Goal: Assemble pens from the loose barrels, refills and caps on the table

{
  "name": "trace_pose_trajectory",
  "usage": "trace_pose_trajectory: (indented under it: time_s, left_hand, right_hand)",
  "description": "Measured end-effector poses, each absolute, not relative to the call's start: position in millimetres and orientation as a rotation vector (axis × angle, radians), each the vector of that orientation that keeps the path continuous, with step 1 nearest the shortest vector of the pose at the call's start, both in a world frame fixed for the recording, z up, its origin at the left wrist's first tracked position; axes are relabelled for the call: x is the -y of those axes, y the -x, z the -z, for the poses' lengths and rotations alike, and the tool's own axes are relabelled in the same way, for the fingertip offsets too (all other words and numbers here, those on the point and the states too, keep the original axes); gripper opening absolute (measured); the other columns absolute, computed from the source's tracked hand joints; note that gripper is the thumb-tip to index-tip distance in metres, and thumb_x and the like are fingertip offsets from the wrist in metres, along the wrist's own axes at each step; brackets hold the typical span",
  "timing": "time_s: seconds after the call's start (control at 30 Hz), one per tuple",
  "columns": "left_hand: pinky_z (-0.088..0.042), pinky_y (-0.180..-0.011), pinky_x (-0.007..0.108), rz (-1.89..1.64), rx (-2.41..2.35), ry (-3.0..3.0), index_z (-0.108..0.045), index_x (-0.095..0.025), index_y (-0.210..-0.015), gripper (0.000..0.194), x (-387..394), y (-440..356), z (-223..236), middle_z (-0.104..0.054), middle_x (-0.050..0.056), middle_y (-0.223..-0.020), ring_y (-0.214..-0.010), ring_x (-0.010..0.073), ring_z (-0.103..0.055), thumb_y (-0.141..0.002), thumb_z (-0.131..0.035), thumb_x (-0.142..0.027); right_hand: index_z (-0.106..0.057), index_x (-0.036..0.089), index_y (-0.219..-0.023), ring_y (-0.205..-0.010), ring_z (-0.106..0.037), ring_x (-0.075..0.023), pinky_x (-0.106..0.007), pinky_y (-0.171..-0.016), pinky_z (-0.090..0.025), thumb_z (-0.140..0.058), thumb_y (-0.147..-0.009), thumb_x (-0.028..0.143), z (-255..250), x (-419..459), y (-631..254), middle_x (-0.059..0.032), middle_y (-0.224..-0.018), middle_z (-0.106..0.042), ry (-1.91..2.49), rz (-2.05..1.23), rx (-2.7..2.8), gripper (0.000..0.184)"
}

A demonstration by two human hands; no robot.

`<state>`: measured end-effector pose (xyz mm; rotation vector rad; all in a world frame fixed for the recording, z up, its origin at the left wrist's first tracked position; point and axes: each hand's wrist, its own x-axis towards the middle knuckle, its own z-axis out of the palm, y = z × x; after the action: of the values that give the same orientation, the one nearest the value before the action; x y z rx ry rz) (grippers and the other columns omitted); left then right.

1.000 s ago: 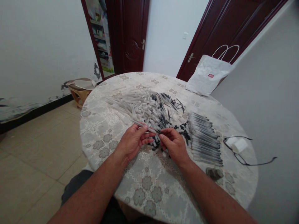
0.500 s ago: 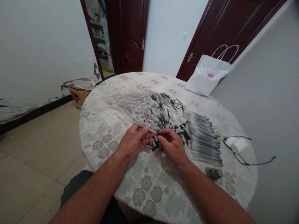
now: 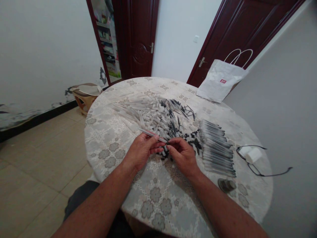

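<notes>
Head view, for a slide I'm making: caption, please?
Left hand and right hand hold a pen near loose parts and lined-up pens.

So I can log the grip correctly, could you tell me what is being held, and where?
The left hand holds a slim pale tube near its lower end; the right hand's fingertips pinch its dark tip.

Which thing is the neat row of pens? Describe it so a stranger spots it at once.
Find the round table with the flowered cloth. On its right side, between the jumbled pile of pale tubes and the dark-framed glasses, lies the row of pens. Unlike the pile, they lie side by side in one tidy band.
</notes>
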<state>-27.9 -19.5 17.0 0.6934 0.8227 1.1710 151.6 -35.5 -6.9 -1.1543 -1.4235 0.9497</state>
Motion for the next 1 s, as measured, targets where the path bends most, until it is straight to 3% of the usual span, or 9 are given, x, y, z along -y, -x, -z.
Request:
trace_pose_trajectory:
  time_s: [0.53, 0.73, 0.83, 0.93, 1.0]
  left_hand:
    - [-0.063, -0.071, 0.031, -1.148, -0.832, -0.72, -0.059, -0.015, -0.093, 0.026, 20, 27, -16, -0.076, 0.014, -0.095, -0.084, 0.022, -0.076, -0.082, -0.08, -0.026]
    - [-0.064, -0.071, 0.032, -1.127, -0.806, -0.734, -0.06, -0.015, -0.094, 0.027, 21, 28, -18, -0.076, 0.014, -0.099, -0.085, 0.0222, -0.076, -0.08, -0.081, -0.022]
    - [-0.064, -0.072, 0.032, -1.129, -0.799, -0.737, -0.06, -0.015, -0.094, 0.025, 21, 27, -18, -0.076, 0.015, -0.099, -0.086, 0.0222, -0.076, -0.081, -0.08, -0.022]
    - [-0.063, -0.071, 0.031, -1.134, -0.796, -0.736, -0.059, -0.014, -0.094, 0.025, 21, 27, -17, -0.077, 0.014, -0.098, -0.085, 0.0217, -0.075, -0.081, -0.079, -0.022]
    - [-0.063, -0.071, 0.031, -1.131, -0.792, -0.738, -0.059, -0.014, -0.094, 0.025, 21, 27, -17, -0.077, 0.014, -0.098, -0.084, 0.0215, -0.075, -0.082, -0.079, -0.023]
  right_hand:
    - [-0.068, 0.021, -0.098, -0.071, -0.059, -0.0148, -0.026, -0.066, -0.046, -0.068, -0.09, 0.038, 3, 37, -153, -0.0008, -0.083, -0.068, 1.238, -0.821, 1.524, 0.019]
    - [-0.067, 0.02, -0.08, -0.065, -0.056, -0.0151, -0.026, -0.06, -0.041, -0.051, -0.1, 0.044, -4, 38, -158, 0.0002, -0.068, -0.062, 1.33, -0.737, 1.687, 0.035]
    - [-0.067, 0.02, -0.092, -0.066, -0.058, -0.015, -0.026, -0.063, -0.043, -0.049, -0.101, 0.042, -3, 39, -159, -0.0003, -0.074, -0.065, 1.321, -0.681, 1.725, 0.03]
    - [-0.061, 0.02, -0.111, -0.066, -0.059, -0.0141, -0.025, -0.063, -0.045, -0.059, -0.095, 0.039, -2, 41, -159, -0.0008, -0.085, -0.068, 1.306, -0.583, 1.749, 0.025]
    - [-0.061, 0.02, -0.108, -0.066, -0.058, -0.0142, -0.025, -0.064, -0.044, -0.061, -0.094, 0.037, -2, 41, -159, -0.0002, -0.082, -0.066, 1.308, -0.509, 1.793, 0.022]
